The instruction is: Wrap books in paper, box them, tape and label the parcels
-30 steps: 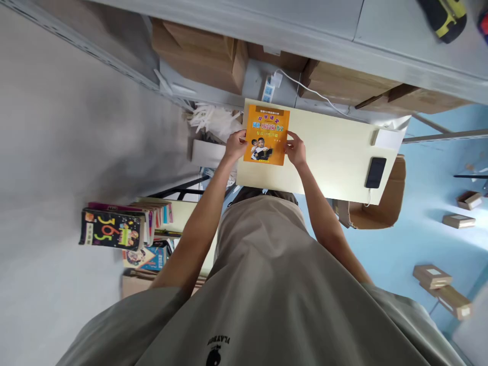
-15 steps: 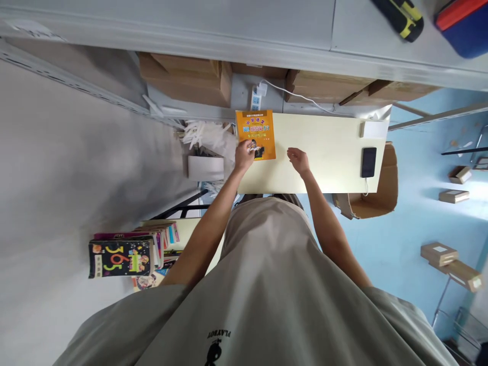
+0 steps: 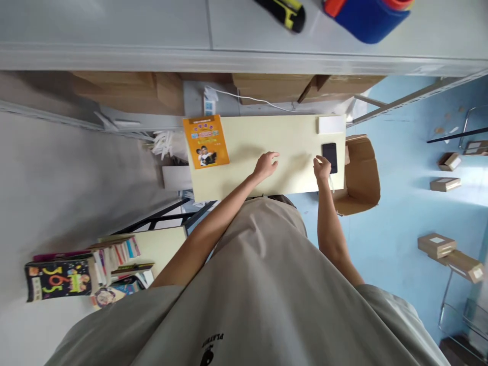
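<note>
An orange book (image 3: 207,142) with a picture of figures on its cover lies at the left end of the pale yellow table (image 3: 236,178). My left hand (image 3: 266,165) is over the middle of the table, thumb and fingers apart, holding nothing. Farther right, my right hand (image 3: 322,168) has loosely bent fingers with a small gap between them, and nothing shows in them. It overlaps the left edge of a black phone (image 3: 331,155); whether it touches the phone I cannot tell. A white box (image 3: 330,125) lies just behind the phone.
A grey shelf (image 3: 152,58) crosses the far side, bearing a yellow-black cutter (image 3: 285,14) and a blue-red container (image 3: 368,20). A power strip (image 3: 209,104) sits behind the table. Stacked books (image 3: 61,278) stand lower left, and an open carton (image 3: 360,175) is at right.
My left hand has left the orange book and moved right to mid-table. My right hand has moved right to the phone. The view has shifted right.
</note>
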Motion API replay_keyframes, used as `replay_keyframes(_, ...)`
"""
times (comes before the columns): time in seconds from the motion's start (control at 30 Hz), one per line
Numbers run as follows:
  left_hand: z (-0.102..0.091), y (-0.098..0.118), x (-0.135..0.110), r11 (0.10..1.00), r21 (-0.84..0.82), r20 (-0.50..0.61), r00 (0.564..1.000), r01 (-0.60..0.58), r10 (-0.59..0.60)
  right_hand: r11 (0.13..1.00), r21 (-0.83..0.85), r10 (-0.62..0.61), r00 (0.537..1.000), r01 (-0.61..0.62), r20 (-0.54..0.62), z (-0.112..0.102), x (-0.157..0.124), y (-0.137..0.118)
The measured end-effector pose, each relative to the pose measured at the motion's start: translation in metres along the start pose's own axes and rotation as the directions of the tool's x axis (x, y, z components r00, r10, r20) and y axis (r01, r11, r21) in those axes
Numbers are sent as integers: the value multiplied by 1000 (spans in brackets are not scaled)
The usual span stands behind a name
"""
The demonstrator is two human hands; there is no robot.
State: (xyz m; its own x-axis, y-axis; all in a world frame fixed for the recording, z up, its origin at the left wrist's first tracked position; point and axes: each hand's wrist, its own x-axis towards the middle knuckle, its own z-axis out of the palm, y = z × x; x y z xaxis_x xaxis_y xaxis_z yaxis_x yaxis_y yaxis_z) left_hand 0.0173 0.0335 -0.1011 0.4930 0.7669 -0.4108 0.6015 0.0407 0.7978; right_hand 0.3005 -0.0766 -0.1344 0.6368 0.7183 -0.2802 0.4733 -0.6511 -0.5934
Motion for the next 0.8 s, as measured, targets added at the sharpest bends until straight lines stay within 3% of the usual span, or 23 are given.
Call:
replay_keyframes(0.1,52,48,25,996,51,89,994,-68,63,994,4,105,994,-105,-32,-21,28,23)
replay_keyframes(0.23,112,97,50,982,101,168,976,-159,141,999,36,-3,1000,4,-26,-28,57,45)
replay_keyframes(0.33,136,115,58,973,111,190,965,-202,178,998,47,-54,998,52,36,-22,69,53)
replay_keyframes(0.43,138,117,60,971,118,186,965,-209,185,997,43,-70,994,66,79,-16,73,55)
replay_keyframes(0.53,126,106,60,980,117,136,980,-164,147,994,96,-55,996,48,73,-14,70,51)
replay_keyframes(0.67,102,77,55,995,92,51,998,-40,35,985,171,-23,994,5,106,-7,52,28)
replay_keyframes(0.8,71,36,38,998,12,-33,998,62,-62,982,187,-72,979,36,192,16,21,-13)
